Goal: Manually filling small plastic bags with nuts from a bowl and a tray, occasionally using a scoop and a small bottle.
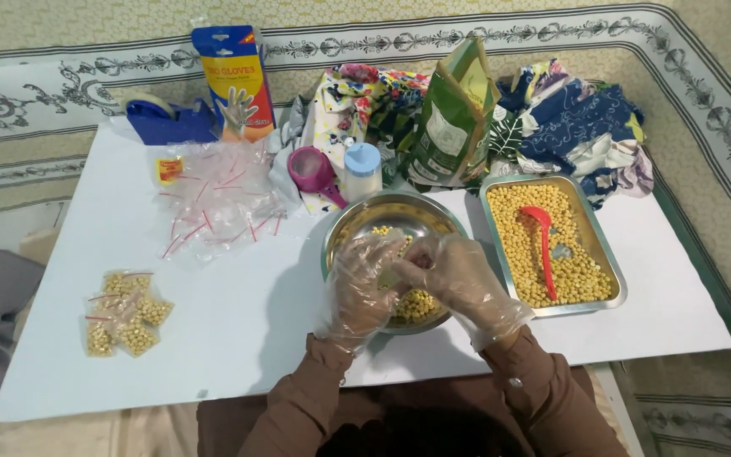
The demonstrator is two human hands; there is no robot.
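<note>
A white worktop (213, 279) fills most of the frame. Right of centre lies a steel tray (607, 254) of yellow beans with a red spoon (541, 241) in it. At the centre stands a round steel bowl (365, 216) with some beans (416, 303). Over it, the left hand (359, 283) and right hand (458, 275), both in clear gloves, meet with fingers curled; what they pinch I cannot tell. Small filled bags (124, 313) lie at lower left.

Bare white worktop (213, 338) lies open at lower left and lower right; a round steel bowl (382, 216), rectangular steel tray (607, 254) and clear plastic bags (217, 199) crowd the centre.
</note>
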